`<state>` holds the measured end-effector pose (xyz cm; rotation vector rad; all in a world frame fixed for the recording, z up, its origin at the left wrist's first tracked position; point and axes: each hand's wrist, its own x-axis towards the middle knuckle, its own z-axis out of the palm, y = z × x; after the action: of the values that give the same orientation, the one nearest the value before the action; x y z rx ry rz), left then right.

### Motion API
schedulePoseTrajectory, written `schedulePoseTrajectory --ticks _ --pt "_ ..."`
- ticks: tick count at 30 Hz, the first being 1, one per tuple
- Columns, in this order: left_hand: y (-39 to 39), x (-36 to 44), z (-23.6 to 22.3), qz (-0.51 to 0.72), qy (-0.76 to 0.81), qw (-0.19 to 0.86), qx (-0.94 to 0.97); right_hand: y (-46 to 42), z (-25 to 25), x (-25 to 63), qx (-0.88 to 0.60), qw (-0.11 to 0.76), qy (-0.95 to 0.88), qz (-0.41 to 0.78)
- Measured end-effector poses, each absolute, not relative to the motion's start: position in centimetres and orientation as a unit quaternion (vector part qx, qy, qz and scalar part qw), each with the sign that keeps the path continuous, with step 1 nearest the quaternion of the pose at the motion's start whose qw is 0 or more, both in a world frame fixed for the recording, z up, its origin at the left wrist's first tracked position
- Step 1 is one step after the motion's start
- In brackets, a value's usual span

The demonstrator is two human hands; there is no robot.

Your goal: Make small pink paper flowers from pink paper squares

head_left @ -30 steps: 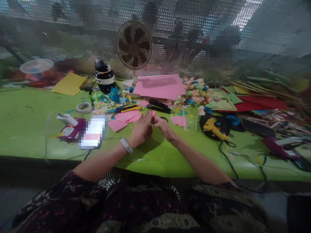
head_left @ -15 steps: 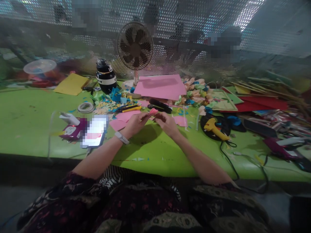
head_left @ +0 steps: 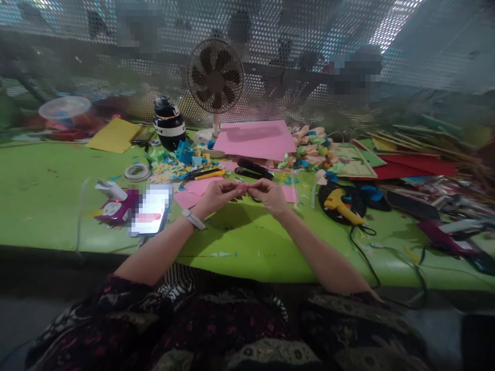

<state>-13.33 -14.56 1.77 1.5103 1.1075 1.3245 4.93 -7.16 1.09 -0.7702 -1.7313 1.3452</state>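
Note:
My left hand (head_left: 219, 197) and my right hand (head_left: 271, 197) meet fingertip to fingertip over the table. Between their pinched thumbs and fingers is a small folded pink paper piece (head_left: 244, 187), mostly covered. Flat pink paper pieces (head_left: 188, 198) lie beside my left hand, and a further pink piece (head_left: 289, 194) shows past my right. Just beyond the hands are a black stapler (head_left: 255, 169) and a yellow-and-black cutter (head_left: 209, 174). A dark loop, perhaps a scissors handle, is partly hidden under my right fingers.
A lit phone (head_left: 151, 210) and a tape roll (head_left: 136, 172) lie to the left. Behind stand a black bottle (head_left: 169, 126), a fan (head_left: 215, 77) and large pink sheets (head_left: 255, 139). On the right, a yellow glue gun (head_left: 342, 206) trails its cord over the green table's (head_left: 247, 263) front edge.
My hands first drew slightly apart, showing a fanned pink paper fold standing above the fingertips. Now the fingertips have closed together over it, and little of the pink shows.

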Motion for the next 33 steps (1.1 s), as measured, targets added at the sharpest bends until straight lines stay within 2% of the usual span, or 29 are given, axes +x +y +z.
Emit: schedulePoseTrajectory --ticks 10,15,21,27,30,33 --pt "-14.24 -13.67 1.46 0.547 0.456 0.384 0.587 -7.17 1.6 5.11 -0.313 0.361 -0.706 0.522" --pt "-14.2 -13.89 1.66 0.529 0.452 0.418 0.585 -7.44 1.9 5.44 -0.296 0.339 -0.76 0.469" --pt "-14.17 -13.97 1.62 0.537 0.444 0.398 0.597 -7.84 1.17 5.26 -0.283 0.341 -0.802 0.401" --pt "-14.03 -13.79 1.71 0.577 0.428 0.453 0.527 -8.06 1.38 5.13 -0.294 0.386 -0.776 0.403" --pt "-14.09 -13.92 1.95 0.605 0.455 0.443 0.481 -7.88 1.63 5.38 -0.317 0.448 -0.763 0.343" --pt "-14.24 -13.99 2.11 0.596 0.457 0.479 0.455 -7.75 1.6 5.5 -0.307 0.478 -0.772 0.286"
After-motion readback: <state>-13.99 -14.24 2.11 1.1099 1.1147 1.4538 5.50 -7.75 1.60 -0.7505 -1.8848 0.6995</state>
